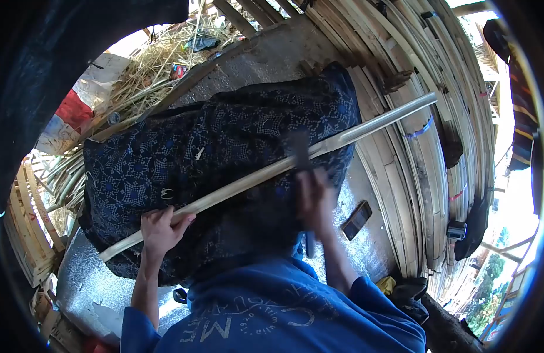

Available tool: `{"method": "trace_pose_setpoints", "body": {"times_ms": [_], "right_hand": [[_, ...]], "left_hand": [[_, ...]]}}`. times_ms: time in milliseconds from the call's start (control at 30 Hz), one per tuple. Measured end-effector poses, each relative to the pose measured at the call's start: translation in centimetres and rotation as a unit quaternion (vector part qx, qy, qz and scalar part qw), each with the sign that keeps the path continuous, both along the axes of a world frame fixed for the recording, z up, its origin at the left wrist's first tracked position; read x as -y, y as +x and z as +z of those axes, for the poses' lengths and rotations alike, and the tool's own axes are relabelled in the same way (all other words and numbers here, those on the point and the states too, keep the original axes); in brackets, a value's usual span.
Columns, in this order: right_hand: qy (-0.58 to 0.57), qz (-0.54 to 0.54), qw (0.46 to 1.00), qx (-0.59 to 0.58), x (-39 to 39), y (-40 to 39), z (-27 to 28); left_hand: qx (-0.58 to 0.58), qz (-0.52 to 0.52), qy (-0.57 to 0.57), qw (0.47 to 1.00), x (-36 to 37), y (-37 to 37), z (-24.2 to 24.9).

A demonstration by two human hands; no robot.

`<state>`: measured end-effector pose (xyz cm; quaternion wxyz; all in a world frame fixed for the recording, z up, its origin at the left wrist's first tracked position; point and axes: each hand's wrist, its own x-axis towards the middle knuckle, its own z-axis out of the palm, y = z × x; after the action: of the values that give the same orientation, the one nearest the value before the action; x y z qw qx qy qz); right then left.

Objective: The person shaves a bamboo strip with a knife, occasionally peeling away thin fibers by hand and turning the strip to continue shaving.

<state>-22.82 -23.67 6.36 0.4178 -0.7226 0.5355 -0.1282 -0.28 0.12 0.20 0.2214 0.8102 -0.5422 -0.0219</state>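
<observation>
Strip [242, 187], long and pale, slants across a patterned cloth, its lower-left end near the cloth's edge and its upper-right end extending over the slats. Largest in view, those slats [469, 135] stand stacked along the right side, bound in places with coloured ties. The dark cloth [237, 126] drapes a bulky form on a shiny sheet [92, 285], with straw [160, 67] heaped beyond at upper left. A person in a blue shirt [254, 294] bends over it, 2 hands at work. The left hand [161, 229] clamps its fingers on the strip toward the lower end, thumb pointing along it. The right hand [315, 197], blurred, has its fingers curled around a dark tool [299, 146], which crosses the strip; contact cannot be told. 1 phone [358, 220] lies near the right forearm.
</observation>
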Motion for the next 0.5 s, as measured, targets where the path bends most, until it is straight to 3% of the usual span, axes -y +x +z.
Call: {"method": "trace_pose_setpoints", "body": {"times_ms": [33,67,133,167,267,300,333,400,433,467,500], "right_hand": [[-0.093,0.071,0.991,0.064,-1.7,0.3,-1.4],[-0.095,0.074,0.991,0.066,-1.2,0.6,-0.9],[0.097,0.040,0.991,0.078,-0.8,0.0,1.9],[0.142,-0.047,0.978,0.147,0.0,0.0,3.8],[-0.057,-0.070,0.957,0.275,1.8,0.6,7.7],[-0.013,-0.126,0.973,0.191,2.5,-2.0,3.1],[-0.297,0.065,0.952,0.014,1.8,-1.2,0.2],[-0.026,-0.007,1.000,0.004,-0.7,0.3,-0.2],[-0.067,0.049,0.996,0.023,-0.1,0.4,0.5],[0.129,-0.033,0.989,0.059,0.4,0.0,1.7],[0.113,-0.075,0.984,0.117,0.8,0.0,4.1]], "left_hand": [[0.001,-0.002,0.000,1.000,0.0,0.1,0.1],[0.014,-0.005,-0.016,1.000,0.2,0.3,0.1],[0.015,-0.013,-0.015,1.000,-0.5,-0.2,0.1],[0.026,-0.009,-0.027,0.999,-0.3,-0.1,0.0],[0.024,-0.004,-0.031,0.999,-0.2,-0.2,-0.2],[0.016,-0.002,-0.024,1.000,-0.1,-0.1,-0.2],[0.020,0.000,-0.028,0.999,-0.1,0.0,-0.1],[-0.002,-0.005,0.007,1.000,-0.3,0.1,0.0],[0.002,0.000,0.003,1.000,0.2,0.3,-0.2],[0.011,0.003,-0.015,1.000,0.2,0.1,-0.2],[0.019,0.000,-0.033,0.999,-0.1,-0.1,-0.1]]}}
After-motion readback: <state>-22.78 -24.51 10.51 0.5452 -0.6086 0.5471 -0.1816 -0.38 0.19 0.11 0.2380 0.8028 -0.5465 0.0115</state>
